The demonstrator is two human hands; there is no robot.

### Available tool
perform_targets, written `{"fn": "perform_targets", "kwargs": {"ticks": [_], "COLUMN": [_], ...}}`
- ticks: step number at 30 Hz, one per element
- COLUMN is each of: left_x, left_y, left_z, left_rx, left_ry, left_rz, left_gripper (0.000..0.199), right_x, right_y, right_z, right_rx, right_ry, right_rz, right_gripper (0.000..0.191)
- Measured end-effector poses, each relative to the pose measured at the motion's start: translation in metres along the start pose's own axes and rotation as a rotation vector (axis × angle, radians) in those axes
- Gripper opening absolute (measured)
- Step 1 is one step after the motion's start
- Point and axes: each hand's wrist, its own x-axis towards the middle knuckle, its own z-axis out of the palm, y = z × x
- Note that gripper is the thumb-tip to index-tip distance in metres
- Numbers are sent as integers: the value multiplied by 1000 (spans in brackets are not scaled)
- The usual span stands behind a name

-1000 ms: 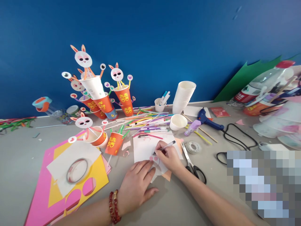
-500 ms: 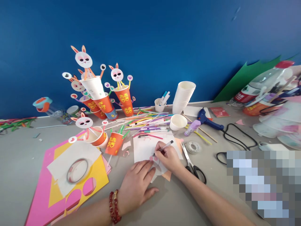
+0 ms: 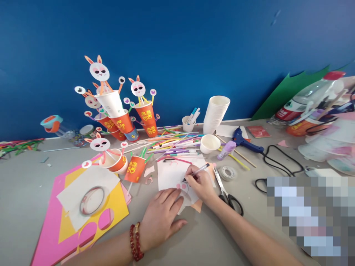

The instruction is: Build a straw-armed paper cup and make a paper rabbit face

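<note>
In the head view, my right hand (image 3: 202, 181) is closed round a slim pen (image 3: 201, 169), its tip low over white paper. Beneath the pen lies a small paper piece with pink round spots (image 3: 181, 186), partly covered by my hands. My left hand (image 3: 162, 212) rests flat, fingers stretched out, with its fingertips on the paper's lower left edge. A larger white sheet (image 3: 169, 173) lies under both. Peach paper (image 3: 197, 206) pokes out below my right hand. Black-handled scissors (image 3: 227, 195) lie just right of it.
Rabbit figures on cups (image 3: 111, 107) stand at the back left. Pink and yellow card (image 3: 62, 210) with a tape roll (image 3: 92, 200) lies left. Behind the sheet are pens and coloured sticks (image 3: 172, 142), a cup stack (image 3: 216, 114), a glue stick (image 3: 226, 150) and a blue glue gun (image 3: 245, 142).
My right hand has shifted slightly right with the pen, and the pen tip has lifted or moved up and away from the pink spots. My left hand stays in place.
</note>
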Motion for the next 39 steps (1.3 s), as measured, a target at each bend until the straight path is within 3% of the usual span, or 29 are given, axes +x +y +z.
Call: {"fn": "perform_targets", "kwargs": {"ticks": [23, 39], "left_x": [0, 0], "left_y": [0, 1], "left_z": [1, 1], "left_rx": [-25, -16], "left_ry": [-8, 5], "left_rz": [-15, -11], "left_gripper": [50, 50], "right_x": [-1, 0], "right_y": [-2, 1], "right_z": [2, 0], "right_rx": [-107, 7], "right_ry": [-69, 3], "right_rz": [18, -6], "right_gripper": [9, 11]}}
